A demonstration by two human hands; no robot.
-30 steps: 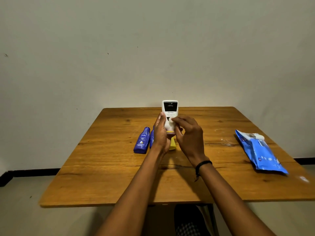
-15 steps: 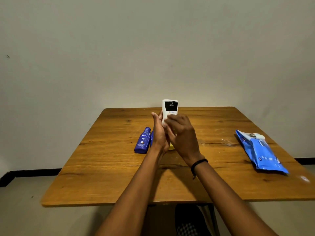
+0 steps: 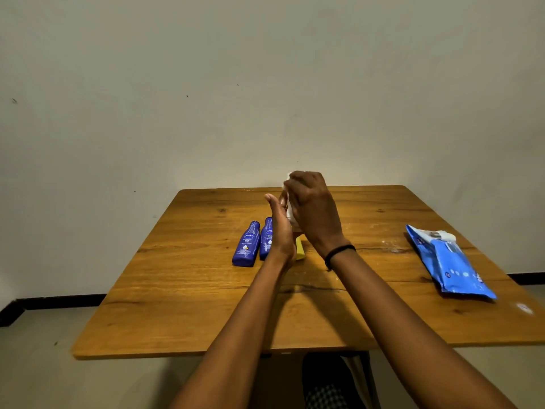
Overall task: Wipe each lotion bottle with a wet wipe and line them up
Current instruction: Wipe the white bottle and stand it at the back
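From the head view, two blue bottles point(image 3: 246, 245) marked NIVEA lie side by side on the wooden surface point(image 3: 188, 290); a white bottle point(image 3: 290, 215) is clasped between the left hand point(image 3: 280, 228) and right hand point(image 3: 312, 208), whose fingers press a wipe point(image 3: 287, 177) on it; blue wipes pack point(image 3: 448, 262) near the right edge; bare grey wall behind.

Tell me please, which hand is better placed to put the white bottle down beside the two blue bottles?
Probably the left hand. It is on the white bottle and hangs right beside the blue bottles. The right hand, with the wipe, is farther from them.
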